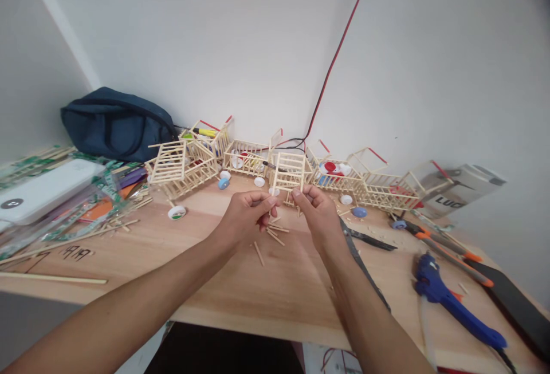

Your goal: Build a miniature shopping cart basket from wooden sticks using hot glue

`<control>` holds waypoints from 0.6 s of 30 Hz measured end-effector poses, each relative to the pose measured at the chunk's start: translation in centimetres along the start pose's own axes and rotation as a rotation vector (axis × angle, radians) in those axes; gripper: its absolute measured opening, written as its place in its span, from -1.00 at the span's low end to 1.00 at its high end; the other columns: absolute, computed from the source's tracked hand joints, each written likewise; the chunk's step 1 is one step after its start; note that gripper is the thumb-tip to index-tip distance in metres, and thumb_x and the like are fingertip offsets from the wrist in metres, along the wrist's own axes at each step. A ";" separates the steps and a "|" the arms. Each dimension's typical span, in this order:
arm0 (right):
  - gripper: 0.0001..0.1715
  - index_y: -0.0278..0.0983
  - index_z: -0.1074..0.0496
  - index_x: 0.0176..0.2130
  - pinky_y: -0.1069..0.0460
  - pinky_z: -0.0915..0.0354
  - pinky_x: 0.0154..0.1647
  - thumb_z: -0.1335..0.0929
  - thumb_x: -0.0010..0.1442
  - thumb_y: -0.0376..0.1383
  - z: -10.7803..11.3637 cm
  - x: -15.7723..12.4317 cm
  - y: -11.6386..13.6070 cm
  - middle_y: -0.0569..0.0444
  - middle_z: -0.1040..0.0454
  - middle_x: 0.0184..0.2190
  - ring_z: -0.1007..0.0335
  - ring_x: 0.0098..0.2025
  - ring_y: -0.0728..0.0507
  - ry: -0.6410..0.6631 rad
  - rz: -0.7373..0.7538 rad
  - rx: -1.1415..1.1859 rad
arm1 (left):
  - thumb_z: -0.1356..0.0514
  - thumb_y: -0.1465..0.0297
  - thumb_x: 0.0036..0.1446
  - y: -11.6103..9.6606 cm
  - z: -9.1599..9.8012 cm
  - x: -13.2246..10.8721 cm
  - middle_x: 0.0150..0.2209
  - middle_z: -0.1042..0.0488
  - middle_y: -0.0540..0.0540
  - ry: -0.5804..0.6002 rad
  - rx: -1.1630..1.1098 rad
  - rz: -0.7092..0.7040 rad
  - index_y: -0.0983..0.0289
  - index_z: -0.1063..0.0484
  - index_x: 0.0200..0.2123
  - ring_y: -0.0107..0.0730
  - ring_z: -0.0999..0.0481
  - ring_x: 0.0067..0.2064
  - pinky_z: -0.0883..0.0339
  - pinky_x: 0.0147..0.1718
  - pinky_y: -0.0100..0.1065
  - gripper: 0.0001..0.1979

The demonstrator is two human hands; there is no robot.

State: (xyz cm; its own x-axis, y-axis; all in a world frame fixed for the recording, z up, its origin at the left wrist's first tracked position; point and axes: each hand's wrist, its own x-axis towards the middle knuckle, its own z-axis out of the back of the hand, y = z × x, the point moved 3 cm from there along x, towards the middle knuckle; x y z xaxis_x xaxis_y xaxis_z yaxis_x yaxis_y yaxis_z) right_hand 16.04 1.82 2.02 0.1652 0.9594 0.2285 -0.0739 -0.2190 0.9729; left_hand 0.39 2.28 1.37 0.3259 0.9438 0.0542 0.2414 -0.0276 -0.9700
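Between my hands is a small ladder-like panel of pale wooden sticks [290,172]. My left hand [251,211] is closed in a pinch at its lower left corner. At the lower right corner, my right hand [315,208] pinches it between thumb and fingertips. My fingers partly cover the panel's lower edge. Several short cut sticks [277,236] lie on the wooden table just below my hands. Behind the panel stand several small carts made of sticks, among them one on the left [184,170] and one on the right [389,191], some with red handles.
Bottle caps [176,212] lie about the table [240,299]. At right are a blue glue gun [455,305], orange-handled pliers [455,254] and dark scissors [369,239]. A white power bank [51,191] and a blue bag [118,125] occupy the left. A red-black cable [339,47] runs down the wall.
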 end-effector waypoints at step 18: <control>-0.70 -0.26 -0.38 -0.42 0.07 -0.27 -0.37 -0.38 0.15 -0.08 0.1 0.1 -0.5 0.07 -0.54 -0.45 -0.35 -0.49 -0.01 0.075 0.032 -0.036 | -0.32 0.13 -0.03 0.2 0.1 0.1 -0.62 -0.34 -0.02 0.001 0.046 0.029 0.36 -0.43 -0.54 -0.62 -0.23 -0.64 -0.15 -0.66 -0.50 -0.62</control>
State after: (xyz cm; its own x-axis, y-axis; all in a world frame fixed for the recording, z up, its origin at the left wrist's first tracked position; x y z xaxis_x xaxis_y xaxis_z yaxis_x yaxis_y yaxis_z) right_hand 16.23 1.95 1.59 0.0883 0.9629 0.2550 -0.1132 -0.2447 0.9630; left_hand 0.37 2.42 1.12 0.3328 0.9426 0.0256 0.1894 -0.0402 -0.9811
